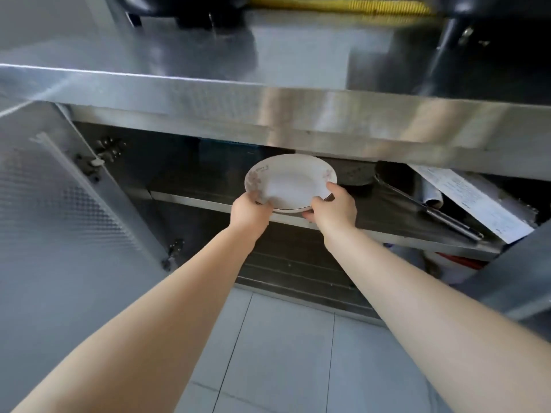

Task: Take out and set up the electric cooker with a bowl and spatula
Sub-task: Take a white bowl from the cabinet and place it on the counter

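Observation:
A shallow white bowl (290,180) with faint floral marks on its rim is held at the mouth of the open steel cabinet, just above the front edge of the upper shelf (190,199). My left hand (250,211) grips its near left rim. My right hand (334,205) grips its near right rim, fingers under the bowl. A long metal utensil with a dark handle (429,211) lies on the shelf to the right; whether it is the spatula I cannot tell. No electric cooker is identifiable.
The cabinet door (68,204) stands open on the left. A steel countertop (268,93) overhangs the cabinet. A dark round pot (354,174) sits behind the bowl, a paper sheet (474,201) leans at right, red and white items (447,263) below. Tiled floor (283,353) lies underneath.

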